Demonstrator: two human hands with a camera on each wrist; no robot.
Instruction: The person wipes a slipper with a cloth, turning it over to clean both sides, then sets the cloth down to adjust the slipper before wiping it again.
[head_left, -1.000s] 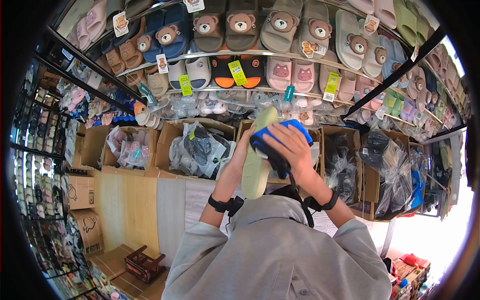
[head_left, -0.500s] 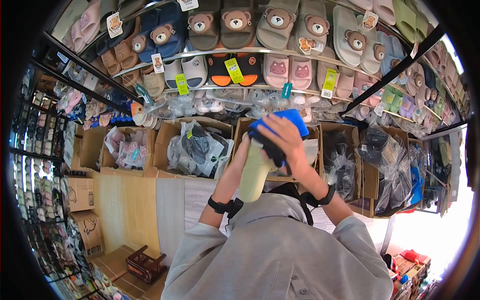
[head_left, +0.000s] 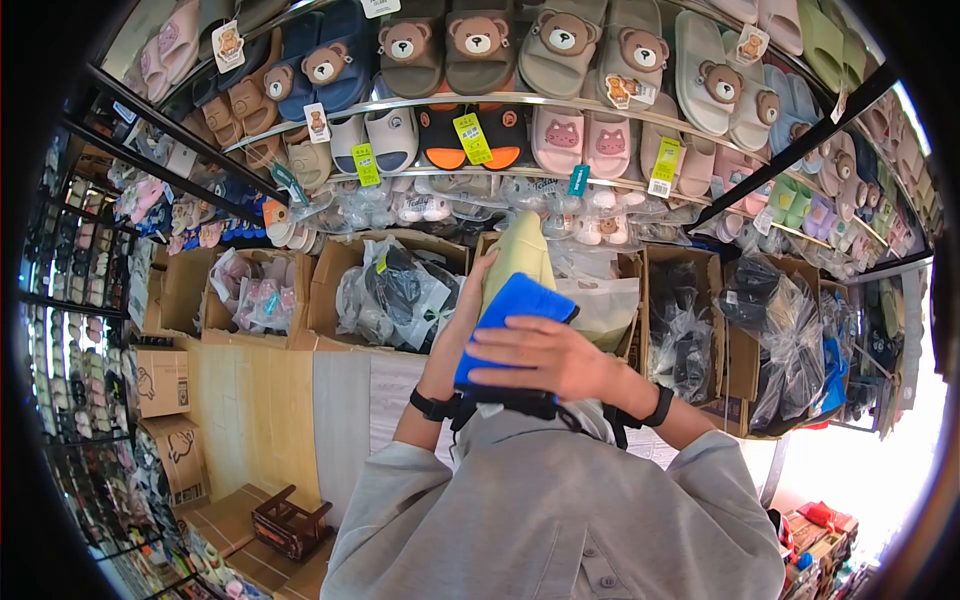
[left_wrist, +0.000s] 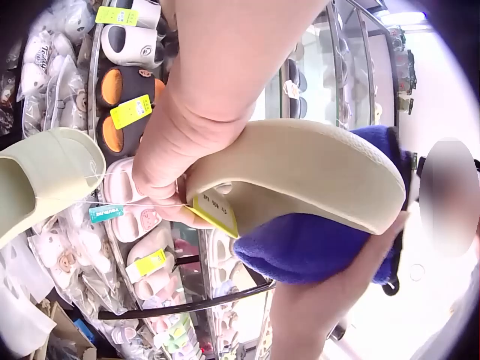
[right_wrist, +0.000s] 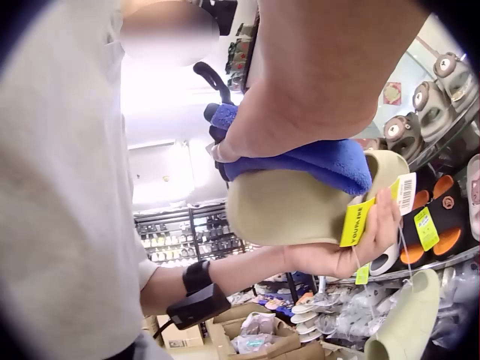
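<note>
A pale green slipper [head_left: 518,255] is in my left hand [head_left: 468,312]. Its fingers curl around one end beside a yellow tag [right_wrist: 356,223], seen in the right wrist view. My right hand [head_left: 550,358] holds a blue plush cloth [head_left: 520,305] with black edging and a black loop strap [right_wrist: 212,81], its fingers spread across it. The cloth lies against the slipper and covers part of it. A second pale green slipper [left_wrist: 56,174] hangs below by a thin string in the left wrist view.
Racks of slippers [head_left: 480,45] with tags face me. Beneath them stand open cardboard boxes [head_left: 335,255] of bagged footwear. To the left are tall shelves [head_left: 80,340], stacked cartons [head_left: 165,385] and a small wooden stool [head_left: 290,520] on the floor.
My right hand and the blue cloth have come down and toward my body. The slipper has turned in my left hand, and its far end shows above the cloth again.
</note>
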